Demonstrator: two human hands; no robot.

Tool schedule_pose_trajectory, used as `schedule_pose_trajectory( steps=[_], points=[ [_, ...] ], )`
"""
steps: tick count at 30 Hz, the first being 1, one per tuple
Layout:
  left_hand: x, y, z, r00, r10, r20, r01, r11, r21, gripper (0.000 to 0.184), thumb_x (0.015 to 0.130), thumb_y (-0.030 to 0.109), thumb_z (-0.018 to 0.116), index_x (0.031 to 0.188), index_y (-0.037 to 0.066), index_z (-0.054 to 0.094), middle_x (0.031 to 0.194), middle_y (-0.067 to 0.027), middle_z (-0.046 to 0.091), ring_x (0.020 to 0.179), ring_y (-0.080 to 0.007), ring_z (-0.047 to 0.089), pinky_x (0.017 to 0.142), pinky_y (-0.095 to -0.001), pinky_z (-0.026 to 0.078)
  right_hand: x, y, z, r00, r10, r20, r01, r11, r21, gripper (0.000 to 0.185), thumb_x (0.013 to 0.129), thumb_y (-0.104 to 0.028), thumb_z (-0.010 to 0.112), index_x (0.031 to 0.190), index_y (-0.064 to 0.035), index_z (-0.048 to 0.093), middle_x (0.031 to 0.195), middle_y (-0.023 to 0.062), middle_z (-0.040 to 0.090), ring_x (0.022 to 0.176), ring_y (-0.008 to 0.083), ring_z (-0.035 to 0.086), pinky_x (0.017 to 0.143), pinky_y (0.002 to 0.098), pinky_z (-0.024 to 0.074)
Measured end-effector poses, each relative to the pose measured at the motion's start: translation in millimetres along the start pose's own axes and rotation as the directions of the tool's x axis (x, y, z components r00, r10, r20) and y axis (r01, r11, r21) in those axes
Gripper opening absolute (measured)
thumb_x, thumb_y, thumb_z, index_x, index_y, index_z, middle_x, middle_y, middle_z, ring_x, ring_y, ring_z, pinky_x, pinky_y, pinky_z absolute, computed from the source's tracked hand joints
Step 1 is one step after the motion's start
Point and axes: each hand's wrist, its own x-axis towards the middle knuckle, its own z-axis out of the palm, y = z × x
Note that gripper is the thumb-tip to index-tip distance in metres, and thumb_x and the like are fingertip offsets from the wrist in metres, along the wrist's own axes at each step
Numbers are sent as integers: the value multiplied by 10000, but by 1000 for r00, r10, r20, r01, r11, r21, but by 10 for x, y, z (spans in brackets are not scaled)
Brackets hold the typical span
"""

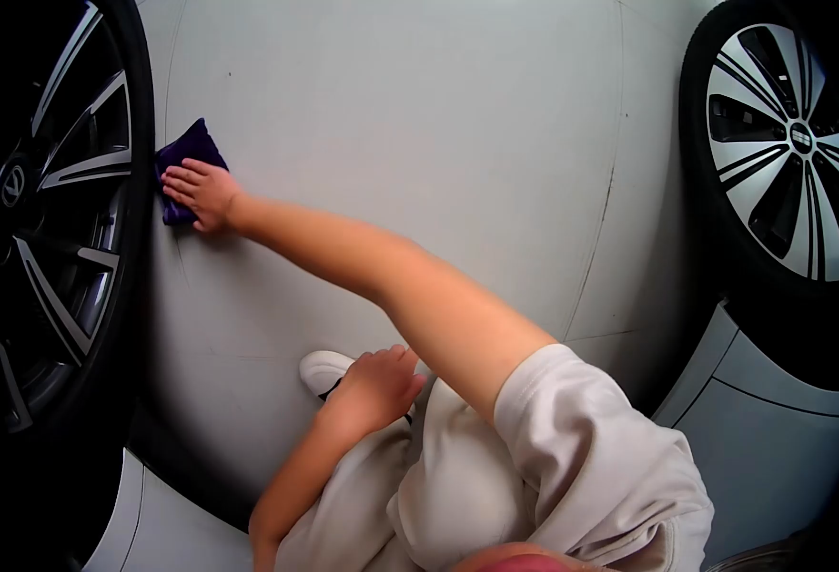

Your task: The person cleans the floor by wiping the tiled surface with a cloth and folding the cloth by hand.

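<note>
My right hand (202, 194) reaches far to the left and lies flat on a folded dark purple cloth (179, 160). The fingers are stretched out, with small gaps at the tips. The cloth rests on the grey floor, close beside the tyre of the left wheel (81, 176). Near my bent knee, my left hand (376, 389) shows its back. Its fingers bend away from view, so their tips and anything under them are hidden.
Black tyres frame both silver-and-black wheels, one at the left and another wheel (800, 138) at the upper right. Pale car body panels (767, 448) flank me. My white shoe (324, 372) stands on the tiled floor (410, 124), which has thin dark seams.
</note>
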Motion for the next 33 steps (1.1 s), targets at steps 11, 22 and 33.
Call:
schedule_pose_trajectory(
  steps=[11,22,33],
  points=[
    [436,267,-376,998,24,65,-23,1000,-7,374,999,225,573,1328,48,593,1139,-187,689,1025,-385,656,897,-473,523,-1188,1842,-808,980,193,-51,-193,981,3,764,914,-419,554,1603,-153,361,1687,31,314,1569,176,240,1294,437,153],
    [885,537,-539,998,55,0,-55,990,-131,391,994,191,606,1357,49,571,1221,-162,663,1036,-300,678,906,-393,538,-3819,2635,-2361,430,779,-456,-729,598,333,98,830,-140,756,925,-113,753,992,37,724,943,271,646,892,394,510],
    [701,483,-253,998,30,47,-26,996,-88,379,1006,232,594,1332,39,578,1221,-168,644,1020,-307,661,900,-421,530,-4977,3685,-2668,140,893,-427,-990,126,-60,118,820,-367,806,877,-265,825,1381,33,576,1351,266,449,1185,450,312]
  ],
)
